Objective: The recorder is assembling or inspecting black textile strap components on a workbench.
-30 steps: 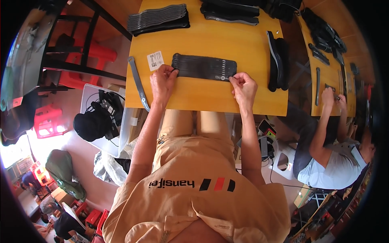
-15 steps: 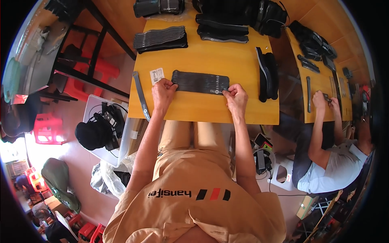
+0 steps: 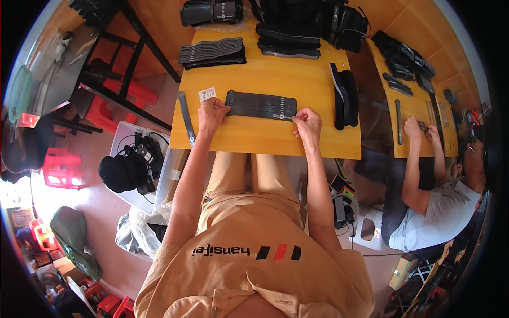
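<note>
Several flat dark grey straps (image 3: 260, 104) lie overlapped side by side on the yellow table, with a column of pale marks near their right end. My left hand (image 3: 213, 113) is closed in a pinch at the left end of the nearest strap. At that strap's right end, the thumb and fingers of my right hand (image 3: 307, 125) pinch its corner. A white printed label (image 3: 207, 94) sits just beyond my left hand and is partly covered by it. To the left of that hand lies a single grey strap (image 3: 186, 120).
Stacked grey straps (image 3: 211, 51), black padded strips (image 3: 289, 40) and black bundles (image 3: 339, 24) occupy the table's far side. More black strips (image 3: 343, 96) lie at its right edge. A white bin (image 3: 154, 204) stands lower left. A co-worker (image 3: 432, 209) handles something at the neighbouring table.
The view has shifted slightly. Both hands stay at the ends of the nearest strap, which now lies more evenly against the others. My left hand covers more of the label.
</note>
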Available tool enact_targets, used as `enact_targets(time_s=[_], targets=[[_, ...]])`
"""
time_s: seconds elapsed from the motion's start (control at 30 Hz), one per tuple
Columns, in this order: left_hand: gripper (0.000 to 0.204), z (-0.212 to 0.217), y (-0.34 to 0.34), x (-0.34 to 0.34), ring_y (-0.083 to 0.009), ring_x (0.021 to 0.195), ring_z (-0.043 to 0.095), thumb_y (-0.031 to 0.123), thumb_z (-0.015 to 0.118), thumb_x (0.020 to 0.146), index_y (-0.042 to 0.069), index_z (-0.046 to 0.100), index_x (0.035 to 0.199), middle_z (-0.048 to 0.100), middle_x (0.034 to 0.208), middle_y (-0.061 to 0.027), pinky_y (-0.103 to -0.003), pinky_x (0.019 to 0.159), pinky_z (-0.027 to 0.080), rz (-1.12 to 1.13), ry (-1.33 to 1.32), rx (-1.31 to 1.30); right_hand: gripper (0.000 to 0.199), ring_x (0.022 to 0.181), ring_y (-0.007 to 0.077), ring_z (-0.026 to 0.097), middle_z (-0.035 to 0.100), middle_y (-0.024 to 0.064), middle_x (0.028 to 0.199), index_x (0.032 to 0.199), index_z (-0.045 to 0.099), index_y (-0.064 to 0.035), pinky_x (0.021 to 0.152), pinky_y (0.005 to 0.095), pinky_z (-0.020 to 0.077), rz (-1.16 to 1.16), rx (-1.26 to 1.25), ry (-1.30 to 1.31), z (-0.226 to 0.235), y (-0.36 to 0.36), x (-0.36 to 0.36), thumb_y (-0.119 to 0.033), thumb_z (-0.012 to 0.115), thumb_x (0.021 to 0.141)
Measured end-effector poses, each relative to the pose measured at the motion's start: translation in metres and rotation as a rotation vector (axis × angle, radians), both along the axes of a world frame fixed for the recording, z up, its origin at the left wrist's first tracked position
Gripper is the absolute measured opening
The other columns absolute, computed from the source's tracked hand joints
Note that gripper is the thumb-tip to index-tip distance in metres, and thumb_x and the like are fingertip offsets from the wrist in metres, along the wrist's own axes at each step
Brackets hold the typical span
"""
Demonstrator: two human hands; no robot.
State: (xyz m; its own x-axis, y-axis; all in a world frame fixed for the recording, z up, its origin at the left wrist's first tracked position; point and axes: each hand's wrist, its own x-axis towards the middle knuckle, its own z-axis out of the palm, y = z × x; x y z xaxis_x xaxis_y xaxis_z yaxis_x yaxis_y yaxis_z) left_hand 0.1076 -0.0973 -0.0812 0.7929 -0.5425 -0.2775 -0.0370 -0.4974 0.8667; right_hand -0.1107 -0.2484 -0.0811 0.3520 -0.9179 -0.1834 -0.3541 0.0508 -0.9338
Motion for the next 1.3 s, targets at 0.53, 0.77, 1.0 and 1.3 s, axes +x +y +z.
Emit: enact_targets(time_s=[0.53, 0.77, 1.0, 1.3], targets=[[0.078, -0.024, -0.003, -0.043, -0.0290, 0.139, 0.016, 0.052, 0.044, 0.089, -0.003, 0.023, 0.141, 0.019, 0.150, -0.0168, -0.048, 0.110, 0.016, -0.534, -1.046, 0.163, 0.068, 0.138, 0.0288, 0.019, 0.018, 0.0151, 0.150, 0.141, 0.024, 0.0003, 0.109, 0.0519, 0.0158, 0.361, -0.865, 0.650, -0.031, 0.022, 0.020, -0.043, 0.044, 0.093], [0.068, -0.008, 0.013, -0.022, -0.0383, 0.137, 0.017, 0.037, 0.049, 0.091, -0.005, 0.024, 0.139, 0.021, 0.146, -0.0254, -0.046, 0.110, 0.018, -0.291, -0.789, 0.000, 0.059, 0.134, 0.0321, 0.026, 0.024, 0.0193, 0.147, 0.138, 0.032, -0.0038, 0.107, 0.0524, 0.0190, 0.231, -0.833, 0.485, -0.045, 0.013, 0.011, -0.038, 0.047, 0.092], [0.072, -0.028, 0.071, 0.092, -0.0454, 0.122, 0.035, 0.024, 0.066, 0.078, -0.007, 0.032, 0.133, 0.037, 0.132, -0.0292, -0.046, 0.102, 0.033, 0.141, -0.813, 0.066, 0.034, 0.111, 0.0333, 0.046, 0.050, 0.0181, 0.113, 0.118, 0.050, 0.0004, 0.096, 0.0402, 0.0361, 0.060, -0.711, 0.024, -0.029, 0.014, 0.006, -0.024, 0.045, 0.095], [0.026, -0.048, 0.075, 0.127, -0.0228, 0.063, 0.062, 0.016, 0.074, 0.066, 0.002, 0.069, 0.087, 0.063, 0.066, -0.0071, -0.034, 0.064, 0.049, 0.257, -0.424, -0.046, 0.031, 0.102, 0.0310, 0.051, 0.055, 0.0152, 0.102, 0.102, 0.060, 0.0014, 0.090, 0.0387, 0.0396, 0.058, -0.684, -0.030, -0.031, 0.014, 0.006, -0.023, 0.043, 0.096]])
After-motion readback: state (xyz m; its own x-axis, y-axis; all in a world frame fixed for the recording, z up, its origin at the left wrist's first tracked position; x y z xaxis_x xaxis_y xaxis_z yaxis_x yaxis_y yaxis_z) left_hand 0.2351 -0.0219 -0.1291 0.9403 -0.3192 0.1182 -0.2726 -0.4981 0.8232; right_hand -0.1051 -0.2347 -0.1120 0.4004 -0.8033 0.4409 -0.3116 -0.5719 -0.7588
